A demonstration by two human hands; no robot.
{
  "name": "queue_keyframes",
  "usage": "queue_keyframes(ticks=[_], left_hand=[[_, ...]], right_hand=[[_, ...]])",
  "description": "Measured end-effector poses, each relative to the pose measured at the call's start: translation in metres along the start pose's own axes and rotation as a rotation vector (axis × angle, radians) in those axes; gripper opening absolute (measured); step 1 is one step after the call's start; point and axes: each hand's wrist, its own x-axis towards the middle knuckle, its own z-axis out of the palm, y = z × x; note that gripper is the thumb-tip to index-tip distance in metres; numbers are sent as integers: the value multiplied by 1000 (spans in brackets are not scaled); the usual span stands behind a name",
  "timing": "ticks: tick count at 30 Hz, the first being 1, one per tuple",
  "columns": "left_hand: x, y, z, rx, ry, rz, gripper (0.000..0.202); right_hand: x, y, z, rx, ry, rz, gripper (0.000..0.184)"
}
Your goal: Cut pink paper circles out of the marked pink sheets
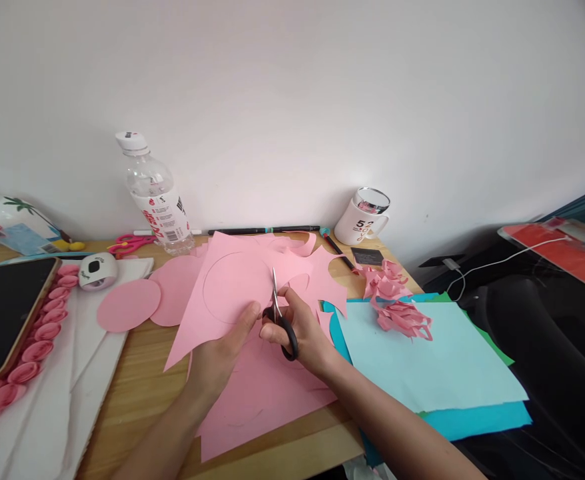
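My left hand [221,353] pinches the near edge of a pink paper sheet [232,283] that has a circle drawn on it, and holds it tilted above the desk. My right hand [300,327] grips black-handled scissors [280,320], whose blades point up into the sheet at the circle's right side. More pink sheets [262,393] lie flat beneath both hands. Two cut pink circles [128,305] rest on the desk to the left.
A plastic water bottle [155,197] and a white mug [361,219] stand by the wall. Light blue paper [432,360] with pink paper curls [397,303] lies right. A phone [2,313], pink paper rosettes [47,320], a white punch [97,270] and pink scissors [130,244] sit left.
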Motion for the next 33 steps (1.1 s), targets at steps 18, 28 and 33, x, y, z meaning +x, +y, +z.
queue_keyframes(ticks=[18, 28, 33], left_hand=[[2, 5, 1, 1, 3, 11, 29], [3, 15, 1, -20, -18, -30, 26], [3, 14, 1, -30, -19, 4, 25]], right_hand=[[0, -2, 0, -88, 37, 14, 55], [-1, -3, 1, -139, 52, 12, 54], [-2, -3, 1, -152, 58, 3, 54]])
